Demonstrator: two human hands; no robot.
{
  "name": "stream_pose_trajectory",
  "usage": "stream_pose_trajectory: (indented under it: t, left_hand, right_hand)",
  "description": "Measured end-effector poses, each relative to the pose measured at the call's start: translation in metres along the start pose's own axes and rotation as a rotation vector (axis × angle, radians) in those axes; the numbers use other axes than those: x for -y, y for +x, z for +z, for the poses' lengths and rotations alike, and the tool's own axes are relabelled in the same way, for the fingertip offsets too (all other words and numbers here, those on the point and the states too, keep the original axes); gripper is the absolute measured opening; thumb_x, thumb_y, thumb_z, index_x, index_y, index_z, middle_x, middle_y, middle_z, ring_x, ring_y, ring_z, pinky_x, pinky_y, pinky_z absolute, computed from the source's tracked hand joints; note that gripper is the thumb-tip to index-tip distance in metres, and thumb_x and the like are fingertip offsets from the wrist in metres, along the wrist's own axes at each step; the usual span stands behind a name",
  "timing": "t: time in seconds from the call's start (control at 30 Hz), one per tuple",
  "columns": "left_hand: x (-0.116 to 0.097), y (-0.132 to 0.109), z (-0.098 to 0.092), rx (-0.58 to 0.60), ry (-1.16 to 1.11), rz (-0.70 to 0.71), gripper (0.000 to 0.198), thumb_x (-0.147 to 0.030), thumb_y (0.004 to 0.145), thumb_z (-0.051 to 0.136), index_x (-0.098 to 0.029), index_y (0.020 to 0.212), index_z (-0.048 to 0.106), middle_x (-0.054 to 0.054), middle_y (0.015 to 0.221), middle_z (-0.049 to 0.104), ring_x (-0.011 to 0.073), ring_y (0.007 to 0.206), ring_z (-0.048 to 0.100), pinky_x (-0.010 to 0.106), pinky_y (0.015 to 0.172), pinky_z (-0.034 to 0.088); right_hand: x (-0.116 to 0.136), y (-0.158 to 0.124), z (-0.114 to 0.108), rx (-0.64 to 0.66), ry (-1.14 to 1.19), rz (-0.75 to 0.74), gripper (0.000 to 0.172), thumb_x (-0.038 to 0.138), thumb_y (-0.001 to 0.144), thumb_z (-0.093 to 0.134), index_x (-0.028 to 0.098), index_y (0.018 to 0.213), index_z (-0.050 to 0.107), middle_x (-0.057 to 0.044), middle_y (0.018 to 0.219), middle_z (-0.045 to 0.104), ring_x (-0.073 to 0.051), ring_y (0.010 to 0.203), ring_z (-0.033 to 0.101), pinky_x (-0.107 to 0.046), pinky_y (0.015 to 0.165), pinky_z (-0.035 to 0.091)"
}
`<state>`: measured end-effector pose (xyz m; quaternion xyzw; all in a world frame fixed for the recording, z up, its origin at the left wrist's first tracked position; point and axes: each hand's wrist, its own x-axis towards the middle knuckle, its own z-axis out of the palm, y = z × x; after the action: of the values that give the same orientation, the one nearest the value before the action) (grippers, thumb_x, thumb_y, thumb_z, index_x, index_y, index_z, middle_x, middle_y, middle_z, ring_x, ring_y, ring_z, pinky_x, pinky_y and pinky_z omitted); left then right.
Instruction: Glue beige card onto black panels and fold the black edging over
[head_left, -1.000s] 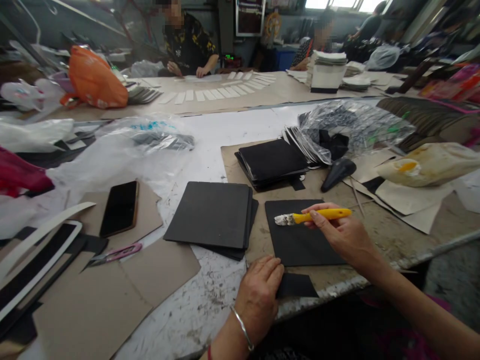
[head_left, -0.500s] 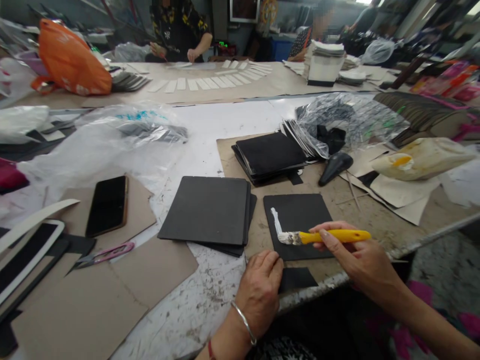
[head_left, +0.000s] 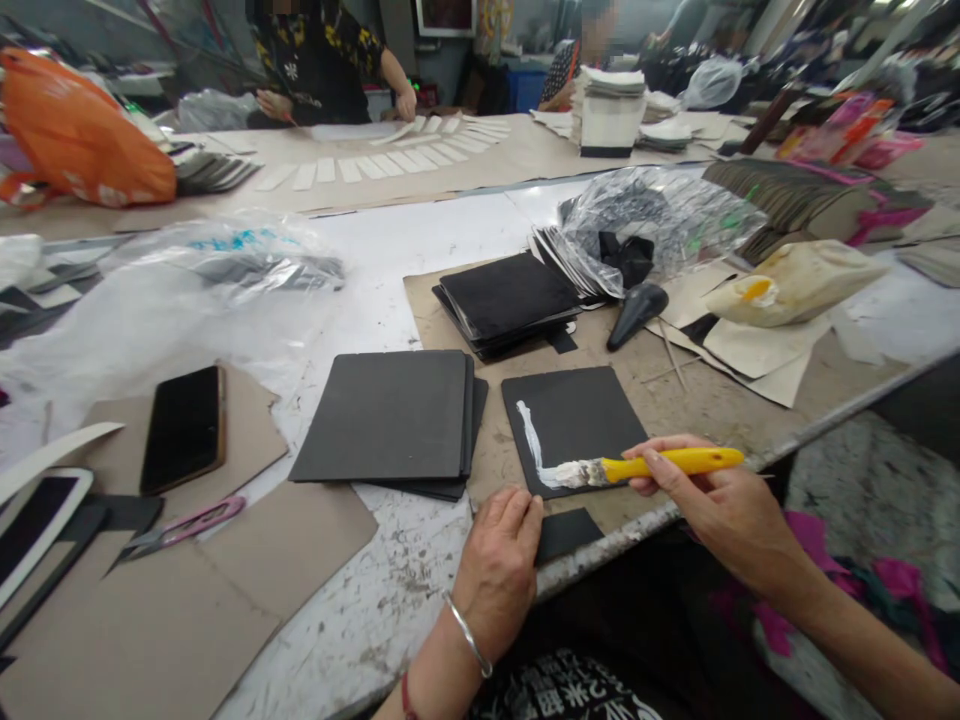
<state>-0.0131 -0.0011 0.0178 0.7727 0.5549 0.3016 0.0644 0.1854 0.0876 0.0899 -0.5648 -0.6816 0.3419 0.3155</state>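
Note:
A yellow-handled paintbrush (head_left: 675, 462) is held in my right hand (head_left: 724, 505), thumb and fingers closed round the handle. Its bristles, coated white, touch the black sheet (head_left: 577, 415) near its front edge. White paste forms an L along the sheet's left and front edges. My left hand (head_left: 499, 550) lies at the near left corner of that sheet, fingers close together and resting down; the fingertips' undersides are hidden. Just right of it is a small black strip (head_left: 568, 533). To the left sits a stack of black sheets (head_left: 386, 415).
Behind lie more black pieces (head_left: 510, 298), a plastic bag (head_left: 652, 215), a dark pointed tool (head_left: 637, 312) and a yellowed container (head_left: 806, 280). A phone (head_left: 184, 430) and pink snips (head_left: 191, 522) lie left. Across the table, a person's hand (head_left: 406, 103) is near white strips.
My right hand has drawn the brush along the front edge, lengthening the white line there. My left hand stays by the sheet's corner. The whole view has shifted slightly.

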Motion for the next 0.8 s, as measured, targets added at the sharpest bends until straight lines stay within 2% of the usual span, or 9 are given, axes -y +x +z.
stream_pose_trajectory:
  t: [0.13,0.3,0.43,0.6,0.7,0.8]
  left_hand:
    - [-0.001,0.0,-0.001,0.008,0.022,0.0,0.043,0.005,0.073,0.038,-0.004,0.111,0.057,0.017,0.11,0.06,0.0261,0.106,0.051,0.043,0.091,0.051]
    - [0.0,-0.001,0.002,0.003,0.034,0.023,0.051,0.008,0.066,0.038,-0.005,0.111,0.057,0.016,0.115,0.06,0.0267,0.109,0.051,0.044,0.092,0.051]
    - [0.001,0.0,0.002,-0.006,0.024,0.018,0.058,0.008,0.059,0.037,-0.006,0.112,0.057,0.015,0.115,0.06,0.0259,0.108,0.051,0.043,0.092,0.051]
    - [0.001,0.002,0.002,-0.01,0.027,0.017,0.062,0.007,0.058,0.039,-0.009,0.115,0.056,0.013,0.11,0.061,0.0259,0.103,0.052,0.044,0.088,0.052]
    - [0.002,0.002,0.004,-0.018,0.04,0.024,0.064,0.007,0.058,0.039,-0.011,0.117,0.056,0.012,0.111,0.06,0.0255,0.104,0.05,0.042,0.088,0.051]
    - [0.004,0.001,0.006,-0.032,0.052,0.037,0.065,0.008,0.058,0.039,-0.012,0.117,0.056,0.011,0.112,0.06,0.0252,0.105,0.049,0.04,0.088,0.05]
  right_hand:
    - [-0.013,0.001,-0.02,-0.073,-0.06,0.009,0.029,0.048,0.079,0.054,0.022,0.079,0.065,-0.006,0.088,0.068,-0.017,0.065,0.067,-0.025,0.056,0.058]
    - [-0.034,0.002,-0.048,-0.166,-0.184,0.053,0.032,0.051,0.079,0.052,0.021,0.08,0.065,-0.006,0.089,0.068,-0.019,0.069,0.067,-0.028,0.062,0.058]
    - [-0.036,0.009,-0.063,-0.221,-0.234,0.025,0.034,0.053,0.079,0.051,0.022,0.077,0.063,-0.006,0.088,0.068,-0.02,0.068,0.066,-0.029,0.059,0.057]
    - [-0.028,0.037,-0.061,-0.245,-0.166,-0.032,0.033,0.051,0.081,0.049,0.021,0.084,0.062,-0.006,0.085,0.066,-0.018,0.065,0.065,-0.029,0.062,0.056]
    - [-0.034,0.057,-0.054,-0.189,-0.112,-0.095,0.032,0.048,0.083,0.049,0.019,0.091,0.061,-0.007,0.091,0.065,-0.017,0.071,0.065,-0.028,0.067,0.055]
    - [-0.044,0.064,-0.052,-0.102,-0.107,-0.131,0.034,0.049,0.084,0.048,0.018,0.094,0.061,-0.008,0.095,0.065,-0.018,0.078,0.065,-0.029,0.072,0.054]
